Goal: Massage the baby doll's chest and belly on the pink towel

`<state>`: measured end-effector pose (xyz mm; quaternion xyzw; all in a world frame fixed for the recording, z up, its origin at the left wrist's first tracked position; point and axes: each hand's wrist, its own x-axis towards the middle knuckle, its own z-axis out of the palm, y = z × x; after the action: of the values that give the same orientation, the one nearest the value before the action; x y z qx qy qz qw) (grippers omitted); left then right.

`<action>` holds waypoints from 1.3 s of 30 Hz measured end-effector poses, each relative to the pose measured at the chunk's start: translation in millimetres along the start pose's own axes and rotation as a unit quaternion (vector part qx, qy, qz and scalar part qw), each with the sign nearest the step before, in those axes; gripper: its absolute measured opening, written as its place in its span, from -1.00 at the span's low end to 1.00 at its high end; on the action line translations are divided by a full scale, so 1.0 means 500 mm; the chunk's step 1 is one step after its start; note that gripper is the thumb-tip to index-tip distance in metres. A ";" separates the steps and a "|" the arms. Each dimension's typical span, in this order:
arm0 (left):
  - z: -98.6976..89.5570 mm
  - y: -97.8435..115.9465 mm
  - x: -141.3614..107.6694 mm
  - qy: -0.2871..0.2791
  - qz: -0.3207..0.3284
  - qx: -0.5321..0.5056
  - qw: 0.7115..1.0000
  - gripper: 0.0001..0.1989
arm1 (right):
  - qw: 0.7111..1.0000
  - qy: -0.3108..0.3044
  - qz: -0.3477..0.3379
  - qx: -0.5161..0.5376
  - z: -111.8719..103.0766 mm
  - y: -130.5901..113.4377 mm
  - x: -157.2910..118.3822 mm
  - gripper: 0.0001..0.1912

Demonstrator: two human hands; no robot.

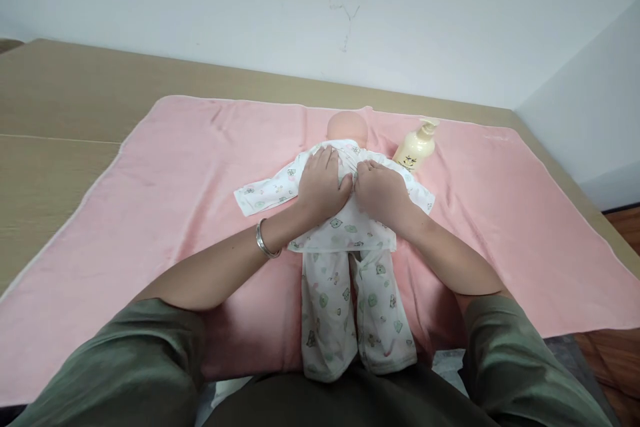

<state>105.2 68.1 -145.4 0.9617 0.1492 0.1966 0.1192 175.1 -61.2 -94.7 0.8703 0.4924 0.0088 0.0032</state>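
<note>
A baby doll (347, 124) lies on its back or front, I cannot tell which, with its bare head away from me. It wears a white long-sleeved top (350, 227) and matching trousers (330, 307), both printed with small animals and green shapes. My left hand (325, 183) rests flat on the upper part of the top, fingers stretched toward the doll's head. Beside it, my right hand (383, 190) has its fingers curled on the top's cloth, which creases between the two hands. The right fingertips are partly hidden.
Under the doll a pink blanket (165, 173) covers much of the wooden table (65, 93). A cream pump bottle (417, 147) stands or leans by the doll's sleeve on the right. Behind the table rises a white wall (225, 13).
</note>
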 end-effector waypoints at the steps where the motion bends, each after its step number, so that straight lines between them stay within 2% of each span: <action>1: 0.000 0.001 -0.001 -0.002 -0.001 -0.002 1.000 -0.35 | 1.000 -0.004 0.006 -0.001 -0.003 -0.001 -0.001 -0.81; 5: 0.003 0.002 -0.004 0.000 -0.009 -0.007 1.000 -0.34 | 0.999 -0.002 0.035 -0.002 0.007 0.007 0.015 -0.79; 11: 0.005 0.001 -0.004 0.011 -0.006 -0.014 1.000 -0.35 | 0.998 0.058 0.013 0.023 0.036 0.019 0.036 -0.69; 23: 0.004 0.002 -0.005 0.003 -0.013 -0.017 1.000 -0.34 | 0.998 0.050 0.022 0.039 0.027 0.010 0.031 -0.67; 30: -0.008 0.014 -0.007 -0.013 0.004 0.023 1.000 -0.36 | 0.995 0.056 0.007 0.083 0.049 0.034 0.054 -0.46; 34: -0.015 0.013 -0.007 -0.019 0.020 0.039 0.999 -0.37 | 0.995 0.075 0.014 0.070 0.052 0.033 0.054 -0.49; 39: -0.027 -0.005 0.009 -0.066 0.010 0.036 0.997 -0.35 | 0.994 0.091 0.057 0.005 0.036 -0.002 0.015 -0.66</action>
<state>102.9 74.2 -132.3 0.9777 0.1381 0.1286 0.0922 178.2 -54.3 -112.5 0.8924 0.4406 0.0856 -0.0461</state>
